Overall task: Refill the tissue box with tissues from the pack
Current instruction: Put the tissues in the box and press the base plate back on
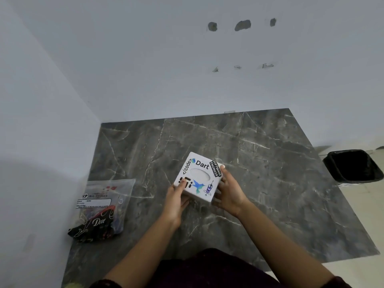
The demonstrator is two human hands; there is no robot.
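Fingers: left hand and right hand clamped on tissue box sides
Box: above worktop
Pack: lying left, untouched

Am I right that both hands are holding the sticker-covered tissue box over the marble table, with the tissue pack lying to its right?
Not quite. The head view shows the tissue pack lying to the left of the tissue box, near the wall. The rest holds: the left hand and right hand hold the box over the marble table.
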